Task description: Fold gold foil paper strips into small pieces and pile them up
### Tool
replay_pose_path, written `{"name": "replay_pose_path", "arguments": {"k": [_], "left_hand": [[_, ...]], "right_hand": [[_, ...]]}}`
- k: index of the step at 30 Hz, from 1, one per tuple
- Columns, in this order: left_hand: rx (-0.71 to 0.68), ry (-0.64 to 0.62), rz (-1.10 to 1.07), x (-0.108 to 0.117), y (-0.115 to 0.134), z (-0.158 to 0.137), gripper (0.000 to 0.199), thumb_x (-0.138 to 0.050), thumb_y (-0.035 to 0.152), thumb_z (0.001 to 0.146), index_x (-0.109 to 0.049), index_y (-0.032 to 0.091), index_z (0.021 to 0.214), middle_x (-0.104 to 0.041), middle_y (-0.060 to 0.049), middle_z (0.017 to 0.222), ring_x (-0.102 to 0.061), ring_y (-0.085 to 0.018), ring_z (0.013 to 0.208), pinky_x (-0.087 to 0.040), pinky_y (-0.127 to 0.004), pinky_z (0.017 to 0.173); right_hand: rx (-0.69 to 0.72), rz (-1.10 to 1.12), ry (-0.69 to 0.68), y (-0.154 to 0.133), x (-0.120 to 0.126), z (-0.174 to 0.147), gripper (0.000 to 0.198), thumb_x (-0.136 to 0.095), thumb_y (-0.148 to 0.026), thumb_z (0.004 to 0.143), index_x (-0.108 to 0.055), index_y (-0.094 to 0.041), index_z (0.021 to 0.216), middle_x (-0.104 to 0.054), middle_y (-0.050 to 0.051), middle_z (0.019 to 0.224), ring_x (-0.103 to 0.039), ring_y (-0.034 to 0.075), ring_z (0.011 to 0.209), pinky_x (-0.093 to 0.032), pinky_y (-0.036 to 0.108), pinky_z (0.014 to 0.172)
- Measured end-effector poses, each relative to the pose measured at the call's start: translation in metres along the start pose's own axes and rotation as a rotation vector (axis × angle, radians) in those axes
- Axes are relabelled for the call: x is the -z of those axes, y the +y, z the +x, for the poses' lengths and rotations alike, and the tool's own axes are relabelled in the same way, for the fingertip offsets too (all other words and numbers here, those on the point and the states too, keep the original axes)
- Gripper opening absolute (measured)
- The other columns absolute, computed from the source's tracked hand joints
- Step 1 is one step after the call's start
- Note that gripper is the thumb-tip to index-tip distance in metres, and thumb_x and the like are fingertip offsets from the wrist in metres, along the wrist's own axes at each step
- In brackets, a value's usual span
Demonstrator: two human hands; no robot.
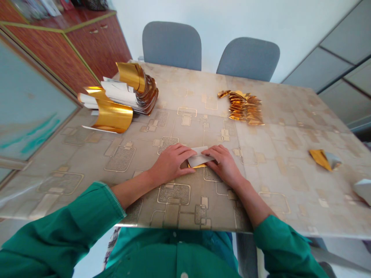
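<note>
A small sheet of gold foil paper [199,157], white side up, lies partly folded on the table between my hands, with a gold strip along its near edge. My left hand [174,164] grips its left end, thumb low and fingers on top. At the right end, my right hand [222,164] pinches the paper between thumb and fingers. Folded gold pieces [245,107] sit in rows farther back to the right. To the far left is a stack of gold-and-white paper sheets [124,94], some curling up.
The table [179,212] has a patterned cover. A loose gold-and-white folded piece [323,159] lies at the right, near a whitish object [363,191] at the edge. Two grey chairs [172,44] stand behind the table. A wooden cabinet [98,42] is at the back left.
</note>
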State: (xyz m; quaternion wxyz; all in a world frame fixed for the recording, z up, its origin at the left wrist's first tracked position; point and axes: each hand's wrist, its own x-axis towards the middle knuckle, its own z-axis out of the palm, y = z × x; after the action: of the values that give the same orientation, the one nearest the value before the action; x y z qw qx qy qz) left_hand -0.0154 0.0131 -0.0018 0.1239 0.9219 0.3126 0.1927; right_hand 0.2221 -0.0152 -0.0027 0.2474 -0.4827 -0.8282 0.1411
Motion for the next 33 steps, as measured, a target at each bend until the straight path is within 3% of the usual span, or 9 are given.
{"name": "replay_pose_path", "arguments": {"k": [4,8,11,13,16,19,24,30,33], "left_hand": [[0.044,0.001,0.007,-0.002,0.001,0.000,0.045,-0.069,0.048,0.088,-0.058,0.016,0.119,-0.068,-0.008,0.113,-0.059,-0.026,0.105,-0.048,-0.042,0.092],[0.083,0.036,0.007,-0.005,0.001,-0.001,0.046,-0.073,0.039,0.086,-0.053,0.015,0.120,-0.067,-0.008,0.113,-0.060,-0.025,0.104,-0.049,-0.039,0.091],[-0.007,0.147,0.072,-0.002,0.003,-0.003,0.051,-0.074,0.043,0.085,-0.052,0.015,0.121,-0.061,-0.013,0.126,-0.057,-0.027,0.113,-0.047,-0.041,0.095],[-0.095,0.202,0.162,0.002,0.007,-0.004,0.037,-0.070,0.043,0.088,-0.058,0.018,0.112,-0.059,-0.012,0.129,-0.056,-0.028,0.113,-0.044,-0.042,0.095],[-0.180,0.168,0.243,0.003,0.013,-0.005,0.017,-0.066,0.037,0.092,-0.064,0.021,0.097,-0.065,-0.005,0.110,-0.058,-0.023,0.098,-0.042,-0.038,0.087],[-0.172,0.134,0.285,0.001,0.019,-0.003,0.009,-0.066,0.031,0.092,-0.066,0.022,0.095,-0.066,-0.002,0.097,-0.056,-0.021,0.089,-0.040,-0.035,0.081],[-0.068,0.201,0.387,0.004,0.024,-0.003,0.013,-0.068,0.034,0.091,-0.069,0.022,0.092,-0.065,-0.006,0.102,-0.055,-0.023,0.092,-0.039,-0.038,0.083],[-0.244,0.140,0.269,-0.004,0.022,-0.004,0.017,-0.052,0.020,0.100,-0.069,0.018,0.096,-0.068,-0.003,0.090,-0.059,-0.018,0.085,-0.045,-0.031,0.078],[-0.196,0.106,0.280,-0.010,0.019,-0.004,0.017,-0.054,0.022,0.099,-0.069,0.014,0.101,-0.070,-0.006,0.097,-0.062,-0.019,0.088,-0.049,-0.032,0.077]], "right_hand": [[-0.041,-0.006,0.023,0.000,-0.004,0.002,0.010,-0.058,-0.026,0.096,-0.067,-0.022,0.097,-0.067,0.005,0.090,-0.057,0.022,0.088,-0.043,0.036,0.079],[-0.126,-0.035,0.082,0.001,-0.009,0.003,0.008,-0.065,-0.024,0.090,-0.064,-0.022,0.098,-0.066,0.004,0.087,-0.058,0.023,0.087,-0.043,0.035,0.076],[-0.179,-0.038,0.094,0.001,-0.011,0.005,0.011,-0.067,-0.022,0.087,-0.061,-0.023,0.095,-0.064,0.003,0.084,-0.059,0.022,0.084,-0.042,0.034,0.073],[-0.189,-0.036,0.081,0.001,-0.011,0.006,0.011,-0.067,-0.021,0.086,-0.060,-0.023,0.096,-0.065,0.003,0.084,-0.059,0.022,0.083,-0.042,0.033,0.073],[-0.196,-0.042,0.072,0.002,-0.011,0.006,0.012,-0.064,-0.020,0.086,-0.061,-0.023,0.097,-0.065,0.003,0.085,-0.059,0.022,0.084,-0.041,0.034,0.075],[-0.214,-0.032,0.080,0.002,-0.011,0.007,0.011,-0.064,-0.020,0.085,-0.061,-0.023,0.096,-0.065,0.003,0.085,-0.059,0.022,0.084,-0.041,0.033,0.075],[-0.219,0.005,0.081,0.002,-0.012,0.007,0.012,-0.067,-0.020,0.084,-0.060,-0.021,0.093,-0.064,0.003,0.083,-0.059,0.022,0.083,-0.042,0.033,0.074],[-0.237,-0.014,0.090,0.000,-0.012,0.008,0.011,-0.067,-0.022,0.084,-0.059,-0.022,0.091,-0.064,0.002,0.081,-0.059,0.021,0.081,-0.041,0.032,0.072],[-0.241,-0.001,0.101,0.000,-0.013,0.009,0.011,-0.068,-0.021,0.084,-0.060,-0.022,0.091,-0.064,0.002,0.081,-0.059,0.021,0.080,-0.041,0.032,0.071]]}}
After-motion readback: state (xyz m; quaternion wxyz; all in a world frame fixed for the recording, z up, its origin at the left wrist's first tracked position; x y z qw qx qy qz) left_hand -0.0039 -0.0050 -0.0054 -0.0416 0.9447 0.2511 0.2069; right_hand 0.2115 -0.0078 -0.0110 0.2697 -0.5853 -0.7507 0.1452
